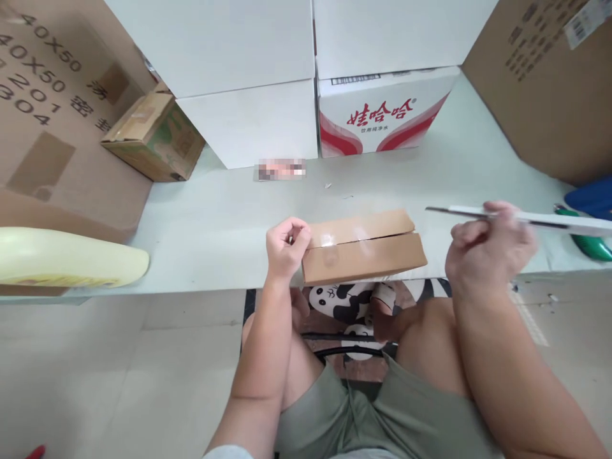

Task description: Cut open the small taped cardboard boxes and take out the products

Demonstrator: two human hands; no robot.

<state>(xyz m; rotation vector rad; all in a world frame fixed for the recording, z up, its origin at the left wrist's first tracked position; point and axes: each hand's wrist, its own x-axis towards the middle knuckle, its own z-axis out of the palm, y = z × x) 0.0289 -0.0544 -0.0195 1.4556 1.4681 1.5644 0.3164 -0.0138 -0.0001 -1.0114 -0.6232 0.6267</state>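
A small brown cardboard box (366,258) lies at the table's front edge, with shiny clear tape across its top and a dark slit between its flaps. My left hand (287,245) is at the left end of this box, thumb and fingers pinched at its upper corner. To the right of the box, my right hand (492,248) is closed around a long, slim white utility knife (549,220). Its thin dark tip points left, above the table and apart from the box. The knife's far end runs out of view on the right.
White cartons (248,121) stand stacked at the back, beside a red-and-white water carton (387,118). Large brown cartons (549,83) flank the table. A small open-topped carton (157,137), a pale yellow object (71,258) and a green object (590,245) lie at the sides.
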